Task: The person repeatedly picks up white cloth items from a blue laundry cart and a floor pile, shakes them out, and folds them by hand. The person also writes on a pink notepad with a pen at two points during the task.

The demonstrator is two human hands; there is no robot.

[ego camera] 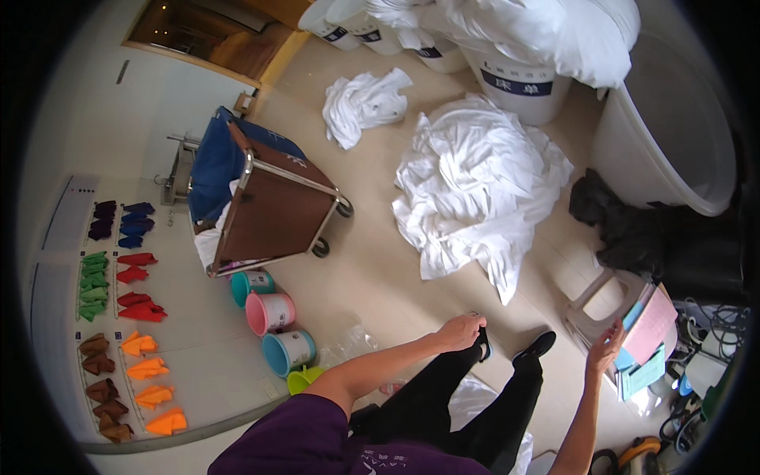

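My left hand is held above my black shoe, its fingers curled in and nothing visible in them. On the right, my right hand has its fingers slightly apart, beside pink paper sheets and blue and green folders on a pale plastic bin; whether it touches them I cannot tell. A large heap of crumpled white sheets lies on the floor beyond my feet. A smaller white cloth bundle lies to its upper left.
A brown and blue wheeled laundry cart stands left, near colored buckets. Labelled white bins hold stuffed white linen at the top; a big white tub is at the right. Black bags lie below it. Colored cloths hang on the wall.
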